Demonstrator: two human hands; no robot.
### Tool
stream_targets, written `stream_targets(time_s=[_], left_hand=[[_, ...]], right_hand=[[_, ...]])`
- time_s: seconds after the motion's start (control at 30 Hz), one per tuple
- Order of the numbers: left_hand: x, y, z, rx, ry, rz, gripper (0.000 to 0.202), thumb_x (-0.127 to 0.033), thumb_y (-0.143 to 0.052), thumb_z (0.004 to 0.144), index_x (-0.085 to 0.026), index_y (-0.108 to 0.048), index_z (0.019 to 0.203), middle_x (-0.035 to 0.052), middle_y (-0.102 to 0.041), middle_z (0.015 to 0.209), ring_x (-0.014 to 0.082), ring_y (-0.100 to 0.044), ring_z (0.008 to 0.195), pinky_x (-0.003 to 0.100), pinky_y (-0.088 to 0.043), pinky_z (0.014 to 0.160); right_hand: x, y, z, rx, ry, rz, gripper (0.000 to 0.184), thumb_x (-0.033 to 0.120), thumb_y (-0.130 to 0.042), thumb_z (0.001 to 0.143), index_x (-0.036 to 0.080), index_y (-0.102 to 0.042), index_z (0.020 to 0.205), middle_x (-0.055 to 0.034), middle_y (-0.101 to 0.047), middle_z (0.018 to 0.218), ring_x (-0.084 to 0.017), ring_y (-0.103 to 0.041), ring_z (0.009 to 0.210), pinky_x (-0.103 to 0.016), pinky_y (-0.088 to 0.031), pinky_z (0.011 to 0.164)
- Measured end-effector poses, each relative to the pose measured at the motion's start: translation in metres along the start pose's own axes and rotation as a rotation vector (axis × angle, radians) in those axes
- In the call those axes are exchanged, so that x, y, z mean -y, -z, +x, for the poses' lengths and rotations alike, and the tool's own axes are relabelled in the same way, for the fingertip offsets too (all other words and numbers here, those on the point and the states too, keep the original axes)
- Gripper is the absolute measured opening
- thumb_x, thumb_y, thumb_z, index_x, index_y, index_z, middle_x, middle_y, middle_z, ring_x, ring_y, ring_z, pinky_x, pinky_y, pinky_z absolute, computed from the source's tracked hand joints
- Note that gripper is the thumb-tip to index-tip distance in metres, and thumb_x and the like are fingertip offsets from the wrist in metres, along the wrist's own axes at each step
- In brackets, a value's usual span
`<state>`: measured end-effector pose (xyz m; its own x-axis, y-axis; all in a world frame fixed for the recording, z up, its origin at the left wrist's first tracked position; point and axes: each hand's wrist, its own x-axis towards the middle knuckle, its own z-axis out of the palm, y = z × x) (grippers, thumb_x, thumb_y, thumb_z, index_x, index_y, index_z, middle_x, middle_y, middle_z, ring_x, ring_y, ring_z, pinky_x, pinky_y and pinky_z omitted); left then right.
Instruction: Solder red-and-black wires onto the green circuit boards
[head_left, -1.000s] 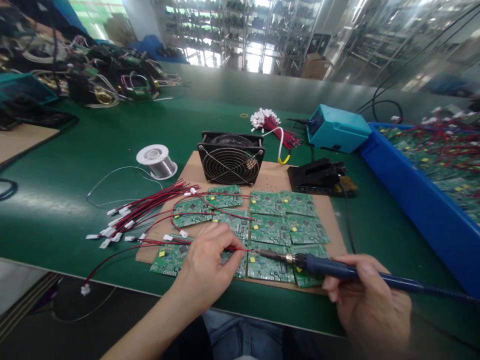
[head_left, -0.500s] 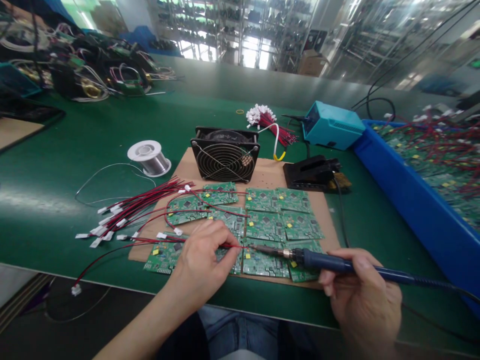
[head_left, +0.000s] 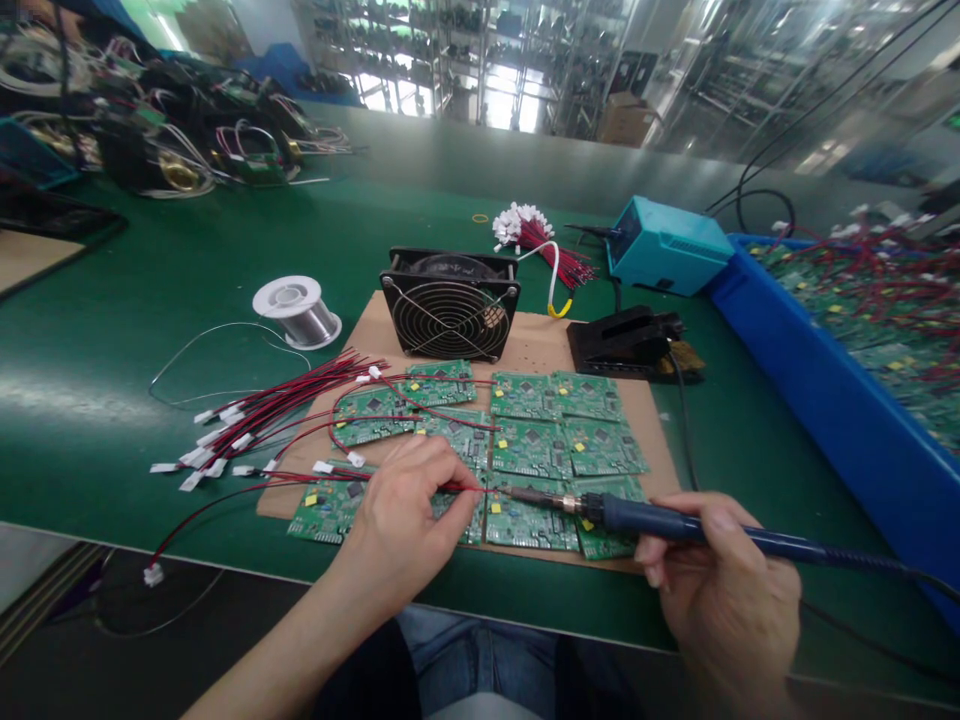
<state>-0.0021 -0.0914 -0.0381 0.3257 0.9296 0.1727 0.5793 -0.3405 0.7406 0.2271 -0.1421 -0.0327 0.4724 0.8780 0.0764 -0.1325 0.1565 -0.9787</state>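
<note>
Soldering iron and wire at the near middle of the cardboard sheet (head_left: 664, 440). The left hand (head_left: 420, 500) pinches a red wire (head_left: 486, 489), thumb and forefinger closed near its end; the right hand (head_left: 731, 570) curls pen-like around the blue handle of the soldering iron (head_left: 652, 519). The tip lies at the far-left corner of a green circuit board (head_left: 532, 530); contact is too small to judge. The wire is probably light and limp, best gripped near its end; the iron, stiff, by its handle only; the board, likely fragile, by its edges.
</note>
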Motion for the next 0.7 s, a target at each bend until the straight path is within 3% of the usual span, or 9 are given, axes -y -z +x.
stream_targets(time_s=[0.7], left_hand=[[0.0003, -0.001, -0.0005, 0.008, -0.006, 0.001, 0.016, -0.014, -0.056, 0.084, -0.017, -0.06, 0.069, 0.0005, -0.059, 0.071, 0.0184, -0.054, 0.074, 0.032, -0.039, 0.07]], right_hand=[[-0.0026, 0.006, 0.0014, 0.033, -0.011, 0.031, 0.021, 0.031, -0.065, 0.084, 0.015, -0.072, 0.072, -0.0047, -0.062, 0.044, -0.013, -0.054, 0.031, -0.017, -0.041, 0.03]])
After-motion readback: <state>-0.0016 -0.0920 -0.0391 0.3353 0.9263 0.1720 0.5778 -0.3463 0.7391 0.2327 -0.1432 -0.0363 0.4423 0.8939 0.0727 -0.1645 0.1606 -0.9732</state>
